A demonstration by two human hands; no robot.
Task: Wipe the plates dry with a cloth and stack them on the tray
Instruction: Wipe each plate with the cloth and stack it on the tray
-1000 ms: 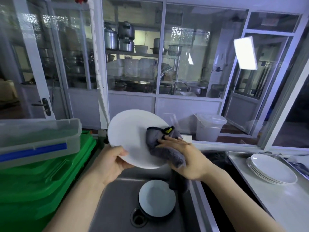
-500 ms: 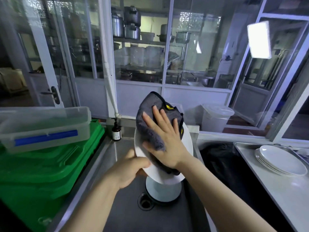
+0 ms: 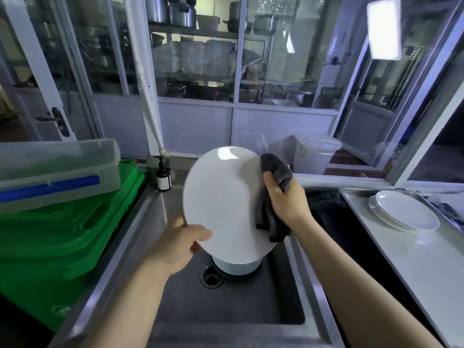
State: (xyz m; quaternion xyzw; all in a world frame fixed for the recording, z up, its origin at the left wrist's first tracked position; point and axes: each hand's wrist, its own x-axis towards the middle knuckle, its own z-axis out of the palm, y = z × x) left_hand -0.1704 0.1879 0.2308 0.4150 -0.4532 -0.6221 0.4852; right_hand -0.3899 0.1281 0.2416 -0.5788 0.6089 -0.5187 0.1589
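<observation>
Over the stainless steel sink [image 3: 175, 305], a person is holding up a round, glossy white plate [image 3: 223, 199] and a grey, nubbly cloth [image 3: 273, 197].

Gripping the plate's lower rim, the left hand [image 3: 175, 247] is pinching it with thumb on the face; the right hand [image 3: 286, 199] is curling round the bunched cloth at the plate's right edge. Another round white dish [image 3: 236, 268] is sitting (half hidden) beside the drain. Four smooth white plates [image 3: 404, 212] are lying stacked on the flat metal tray [image 3: 414, 259] to the right.

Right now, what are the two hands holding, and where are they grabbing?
The left hand grips the white plate at its lower left rim. The right hand grips the grey cloth, bunched around its middle, against the plate's right edge.
</observation>
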